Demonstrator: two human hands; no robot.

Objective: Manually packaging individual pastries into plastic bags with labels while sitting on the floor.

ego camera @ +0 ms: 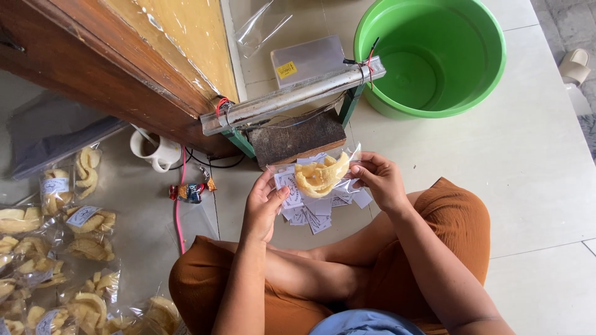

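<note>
A person sits cross-legged on the pale tiled floor (546,186) in orange trousers. The left hand (264,205) and the right hand (380,180) hold up a small clear plastic bag of yellow curly crackers (318,175) between them, just above the knees. The fingers of each hand are pinched tight on one end of the bag.

The bag looks open at the top, so if it tips, I think the crackers can fall out. A hard squeeze could break them.

Under the bag lies a loose pile of small white paper labels (320,214). On the left, near, sit many filled cracker bags (87,248).

A bit farther stands a long metal bar sealer on a green frame (292,99). It may be hot, so fingers could get burned. Its red and black wires (181,205) trail on the floor beside a white mug (155,150), which could get knocked.

Far right is a big round green plastic tub (434,56).
</note>
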